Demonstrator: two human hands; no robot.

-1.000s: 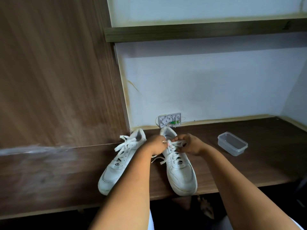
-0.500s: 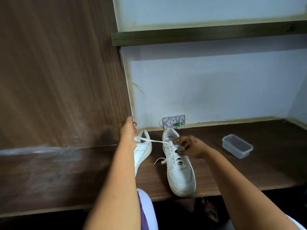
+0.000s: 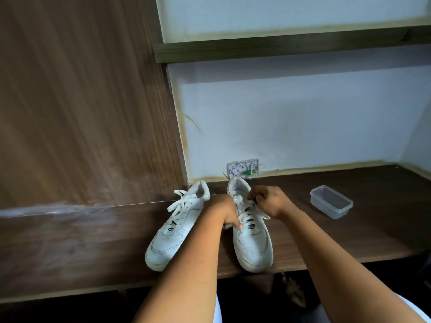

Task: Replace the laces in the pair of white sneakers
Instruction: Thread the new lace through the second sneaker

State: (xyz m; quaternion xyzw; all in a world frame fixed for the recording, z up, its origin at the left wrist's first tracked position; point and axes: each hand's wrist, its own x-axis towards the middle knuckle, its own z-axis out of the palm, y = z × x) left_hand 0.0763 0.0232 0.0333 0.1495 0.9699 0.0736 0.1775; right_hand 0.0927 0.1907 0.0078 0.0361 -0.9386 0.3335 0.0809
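Your left hand (image 3: pixel 225 212) covers the inner side of the right sneaker (image 3: pixel 250 231), so the eyelets beneath it are hidden; its fingertips pinch a lace (image 3: pixel 247 215) low on the lacing. Your right hand (image 3: pixel 268 200) is curled over the top of the tongue and grips the lace there; the exact strand under the fingers cannot be made out. Your left forearm hides part of the left sneaker (image 3: pixel 173 226), which lies angled beside the right one, its laces loose and spread near the collar.

Both sneakers rest on the wooden desk (image 3: pixel 93 241), toes close to its front edge. Both heels lie near the wall (image 3: pixel 291 124), just below a small white wall plate (image 3: pixel 242 169). A wood side panel (image 3: pixel 81 101) stands to the left. A clear plastic container (image 3: pixel 331 201) sits well apart on the right, with bare desk between it and the sneakers. A shelf (image 3: pixel 291 46) runs overhead.
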